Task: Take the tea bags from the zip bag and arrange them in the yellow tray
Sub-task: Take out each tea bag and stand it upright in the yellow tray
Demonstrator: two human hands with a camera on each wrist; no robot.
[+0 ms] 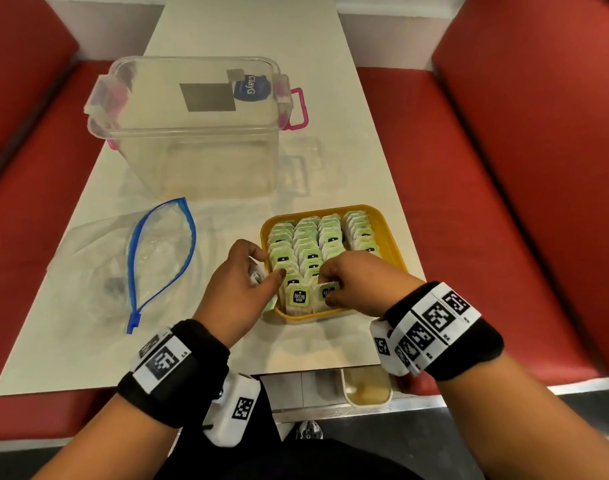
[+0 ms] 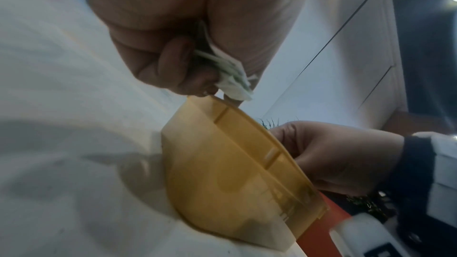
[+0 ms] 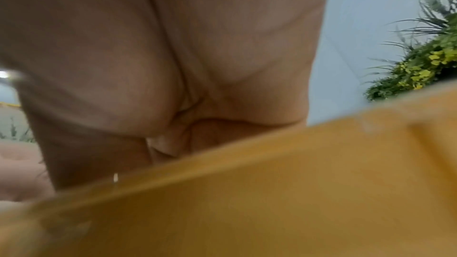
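The yellow tray (image 1: 390, 233) sits near the table's front right and holds several rows of green-labelled tea bags (image 1: 310, 244). My right hand (image 1: 355, 282) reaches over the tray's near end and pinches a tea bag (image 1: 328, 293) standing in a near row. At the tray's left edge my left hand (image 1: 237, 289) grips a small bunch of tea bags (image 2: 230, 73) in its curled fingers, and its forefinger touches the left row. The zip bag (image 1: 157, 258) lies open to the left, its blue zip spread wide. The right wrist view shows only the palm (image 3: 173, 65) and the tray wall (image 3: 272, 202).
A clear lidded plastic box (image 1: 192, 133) with pink latches stands at the back of the white table (image 1: 330, 98). Red bench seats (image 1: 469, 202) flank the table on both sides. The table's front edge lies just below my wrists.
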